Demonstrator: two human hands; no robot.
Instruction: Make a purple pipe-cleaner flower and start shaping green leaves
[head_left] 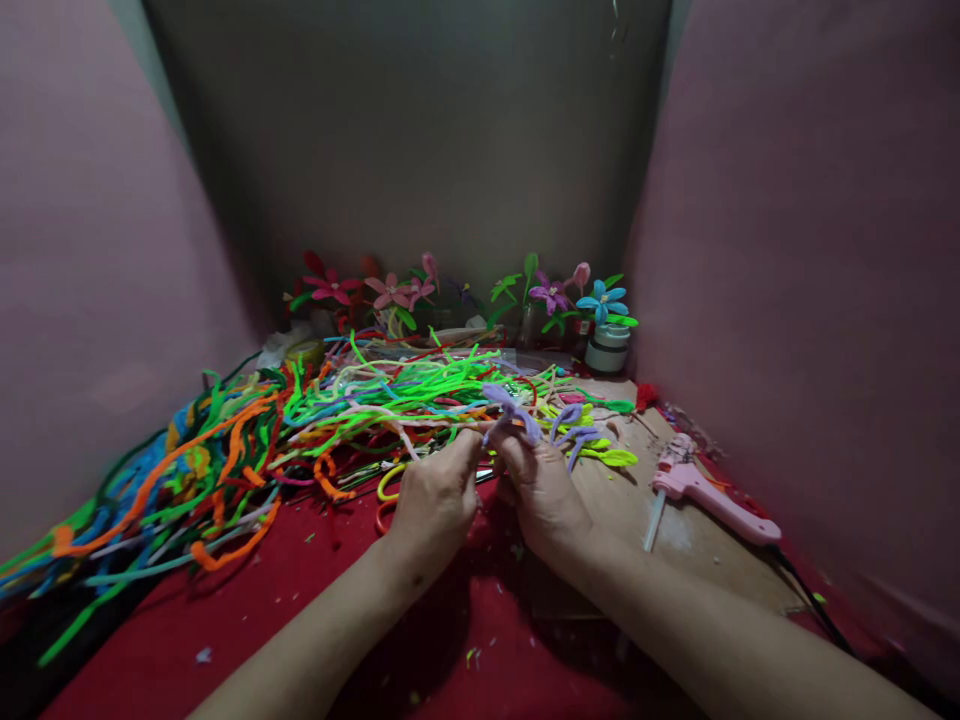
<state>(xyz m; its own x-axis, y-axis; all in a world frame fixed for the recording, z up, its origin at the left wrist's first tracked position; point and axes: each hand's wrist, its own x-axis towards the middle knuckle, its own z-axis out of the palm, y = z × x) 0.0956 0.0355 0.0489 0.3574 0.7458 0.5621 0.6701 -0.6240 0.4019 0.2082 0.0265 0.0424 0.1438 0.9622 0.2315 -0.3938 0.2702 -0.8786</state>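
Head view: the lilac piece (510,408) sits at the fingertips of the two hands, just beyond them and slightly toward the right hand (544,500), which is the nearer one and has thumb and finger pinched on its near end. Its visible length slants from a looped tip, far and to the left, down to the right hand's grip; the rest is hidden by the fingers. The left hand (439,490) is curled in a loose fist close beside the right, fingertips near the base of the piece; whether it grips a hidden stem or only rests against it, I cannot tell. Just right of the held piece, lilac strips (574,432) lie with yellow petals (613,457) on the board (720,575), where the glue gun (697,488) rests farther right, its handle angled toward the person's right. Beyond and to the left spreads the heap of fuzzy stems (420,388), with the scissors (388,484) partly hidden by the left hand, their yellow handle showing above the red cloth (285,630). Behind everything stand finished-looking flowers, a blue flower (602,300) above the jar (606,350) among them.
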